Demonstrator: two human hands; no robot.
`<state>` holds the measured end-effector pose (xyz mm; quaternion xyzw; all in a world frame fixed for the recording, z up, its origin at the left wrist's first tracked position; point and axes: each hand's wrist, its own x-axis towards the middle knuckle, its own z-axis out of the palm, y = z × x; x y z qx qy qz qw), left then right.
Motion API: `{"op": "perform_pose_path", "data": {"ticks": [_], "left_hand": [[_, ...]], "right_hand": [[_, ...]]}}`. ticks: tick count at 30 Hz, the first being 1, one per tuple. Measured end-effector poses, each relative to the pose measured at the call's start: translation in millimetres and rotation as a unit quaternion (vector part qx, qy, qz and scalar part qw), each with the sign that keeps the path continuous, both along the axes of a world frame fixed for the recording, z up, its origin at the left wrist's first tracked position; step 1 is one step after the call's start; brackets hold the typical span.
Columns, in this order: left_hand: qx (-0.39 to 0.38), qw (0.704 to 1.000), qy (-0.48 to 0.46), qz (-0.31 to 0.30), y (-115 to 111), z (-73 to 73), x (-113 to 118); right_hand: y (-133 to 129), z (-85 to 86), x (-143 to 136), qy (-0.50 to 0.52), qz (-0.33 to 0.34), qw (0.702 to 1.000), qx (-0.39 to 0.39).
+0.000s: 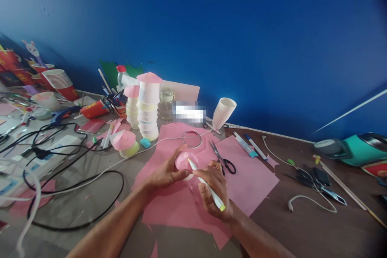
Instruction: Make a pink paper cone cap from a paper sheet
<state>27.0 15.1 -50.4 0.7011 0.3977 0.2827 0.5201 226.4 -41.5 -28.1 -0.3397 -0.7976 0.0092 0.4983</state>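
At the near edge of the tabletop [302, 225], both forearms came in over the pink paper sheets [248, 181]. The right hand [215, 191] was clenched round a white pen [207, 187], tip angled up and to the left so it met the pink paper cone [183, 162]. The left hand [166, 172] was grasping that cone from its left side, fingers curled, apparently to steady it under the pen tip. Just beyond, black-handled scissors [223, 158] lay open on the sheet, within easy reach, and a wire ring [191, 139] sat a little further back. Further left, a finished pink-capped cup [126, 144] stood beside a tall stack of cups [148, 107] topped with the same pink cone. Toward the far edge, plain paper cups [223, 113] leaned against the blue wall [242, 28].
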Motion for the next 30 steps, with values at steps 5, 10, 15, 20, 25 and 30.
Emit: {"op": "perform_pose_path", "data": {"ticks": [5,10,15,20,25,30], "left_hand": [[-0.038,0.999,-0.009,-0.011,-0.1,0.7,-0.3],[-0.044,0.999,-0.014,-0.004,-2.5,3.2,2.1],[-0.032,0.999,-0.004,-0.001,-2.7,1.7,3.1],[0.010,1.000,0.008,-0.001,-1.2,-1.9,2.1],[0.011,1.000,0.014,0.002,-1.5,2.4,3.3],[0.009,1.000,0.002,0.002,-1.3,1.0,2.9]], "right_hand": [[0.0,-1.1,-0.1,-0.002,-0.003,1.000,-0.006],[1.0,-1.0,-1.7,-0.002,-0.006,1.000,-0.001],[3.0,0.0,-3.8,-0.003,0.000,1.000,-0.009],[2.7,-0.7,-4.9,0.001,0.004,1.000,-0.018],[1.4,0.1,-4.7,-0.008,0.019,0.999,-0.029],[1.6,1.4,-4.5,-0.001,0.004,1.000,-0.009]]}}
